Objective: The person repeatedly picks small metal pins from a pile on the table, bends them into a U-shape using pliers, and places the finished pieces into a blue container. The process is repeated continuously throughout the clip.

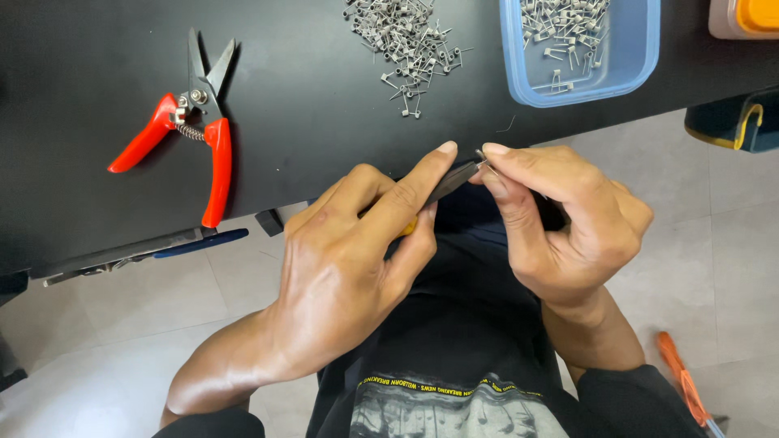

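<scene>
Left hand: the left hand (357, 259) is closed around a slim dark-tipped tool (451, 180) with a yellow grip part showing under the fingers; index finger laid along the shaft.
Right hand: the right hand (560, 219) pinches a small wire coil (481, 160) between thumb and index finger, other fingers curled in.
Work position: coil and tool tip meet just off the front edge of the black desk (308, 113), above the lap.
Judgement: keep the index finger along the tool for steadiness; hold the pinch light so the coil is not crushed; work nearer the desk so a dropped piece lands there.
Nearby: red-handled snips (187, 130) lie open at left; a loose pile of coils (402, 40) and a blue tray (641, 57) with more sit behind.
</scene>
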